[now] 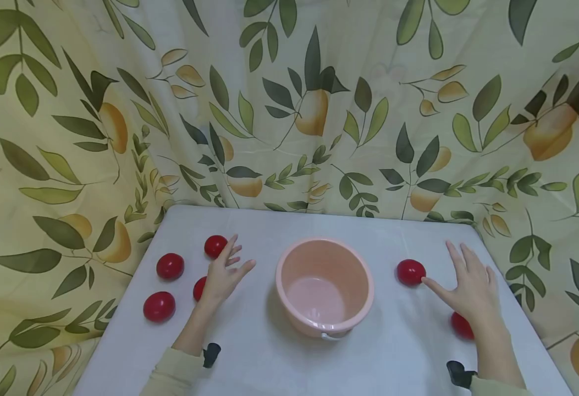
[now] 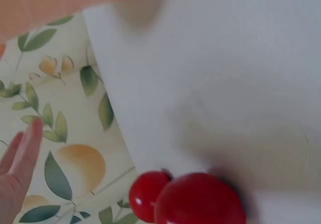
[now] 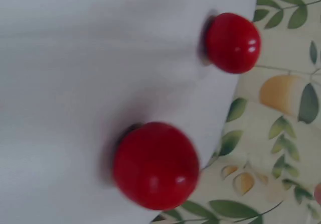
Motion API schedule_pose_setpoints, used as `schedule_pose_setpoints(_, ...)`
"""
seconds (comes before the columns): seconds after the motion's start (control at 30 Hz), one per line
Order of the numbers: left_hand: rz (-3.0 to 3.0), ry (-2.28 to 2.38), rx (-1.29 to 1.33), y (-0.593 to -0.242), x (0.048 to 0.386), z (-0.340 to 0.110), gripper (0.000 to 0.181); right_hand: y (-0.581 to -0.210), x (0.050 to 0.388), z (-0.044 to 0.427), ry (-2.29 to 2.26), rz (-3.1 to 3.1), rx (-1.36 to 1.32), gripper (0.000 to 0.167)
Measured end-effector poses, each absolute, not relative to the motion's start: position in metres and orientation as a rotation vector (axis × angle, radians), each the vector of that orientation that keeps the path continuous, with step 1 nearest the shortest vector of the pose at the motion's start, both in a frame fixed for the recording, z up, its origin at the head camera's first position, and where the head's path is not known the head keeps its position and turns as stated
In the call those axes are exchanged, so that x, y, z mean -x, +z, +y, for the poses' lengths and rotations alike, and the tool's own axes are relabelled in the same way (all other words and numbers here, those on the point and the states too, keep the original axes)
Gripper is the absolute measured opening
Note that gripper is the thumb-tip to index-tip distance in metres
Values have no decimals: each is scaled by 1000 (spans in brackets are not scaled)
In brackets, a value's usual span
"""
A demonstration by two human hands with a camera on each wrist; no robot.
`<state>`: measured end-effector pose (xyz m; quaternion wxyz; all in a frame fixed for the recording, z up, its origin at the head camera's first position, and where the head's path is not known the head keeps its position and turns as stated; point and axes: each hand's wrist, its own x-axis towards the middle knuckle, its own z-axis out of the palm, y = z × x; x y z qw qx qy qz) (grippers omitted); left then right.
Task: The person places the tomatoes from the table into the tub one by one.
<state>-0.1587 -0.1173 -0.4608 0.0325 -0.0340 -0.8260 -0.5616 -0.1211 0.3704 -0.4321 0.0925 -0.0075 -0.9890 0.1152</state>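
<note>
A person's left hand (image 1: 221, 279) and right hand (image 1: 473, 289) reach over a white table (image 1: 393, 352) on either side of a pink bucket (image 1: 296, 269), fingers extended and parted, grasping nothing. Four red tomato-like balls (image 1: 170, 267) sit at left, two partly hidden by that hand. At right, one red ball (image 1: 410, 273) lies at the thumb's tip (whether they touch cannot be told), another red ball (image 1: 462, 325) partly behind the wrist. Fruit-print cloth (image 1: 279, 165) hangs beyond.
</note>
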Motion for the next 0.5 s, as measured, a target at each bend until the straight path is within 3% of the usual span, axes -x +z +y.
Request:
schedule_pose_setpoints(0.2,-2381,-2261,47,-453,151,-101,66,-454,102,393,337,-2972,82,101)
schedule_pose_setpoints(0.5,-2392,-2598,48,-449,145,-89,61,-489,72,428,335,-3083,249,105)
